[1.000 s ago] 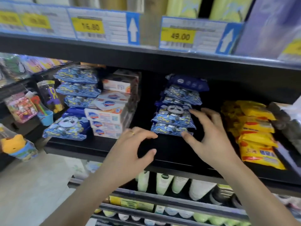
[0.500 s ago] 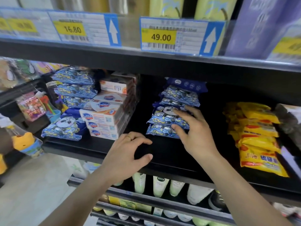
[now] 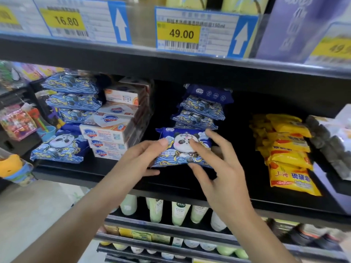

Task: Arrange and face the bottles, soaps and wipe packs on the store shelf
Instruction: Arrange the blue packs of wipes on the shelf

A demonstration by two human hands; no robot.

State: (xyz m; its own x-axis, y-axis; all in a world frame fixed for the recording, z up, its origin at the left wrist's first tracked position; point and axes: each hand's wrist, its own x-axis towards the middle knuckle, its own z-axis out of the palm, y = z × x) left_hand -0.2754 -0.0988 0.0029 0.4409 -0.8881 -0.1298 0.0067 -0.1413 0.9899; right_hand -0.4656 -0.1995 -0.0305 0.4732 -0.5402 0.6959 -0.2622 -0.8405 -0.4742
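Wipe pack (image 3: 183, 147) with the panda face is standing tilted up at the middle of the black shelf (image 3: 106, 173), its front turned to the camera. Both hands are holding it: the left hand (image 3: 138, 162) is pinching its left edge with the thumb on top, and the right hand (image 3: 218, 168) is gripping its right side with spread fingers over the front. Just behind it, a stack of wipe packs (image 3: 201, 109) is lying flat. To the left, soap boxes (image 3: 114, 128) are sitting piled up, close beside more blue packs (image 3: 70, 99). To the right, yellow soap bags (image 3: 286, 149) are lying well apart. Price tags (image 3: 191, 33) are hanging above, and bottles (image 3: 178, 211) are standing on the lower shelf.
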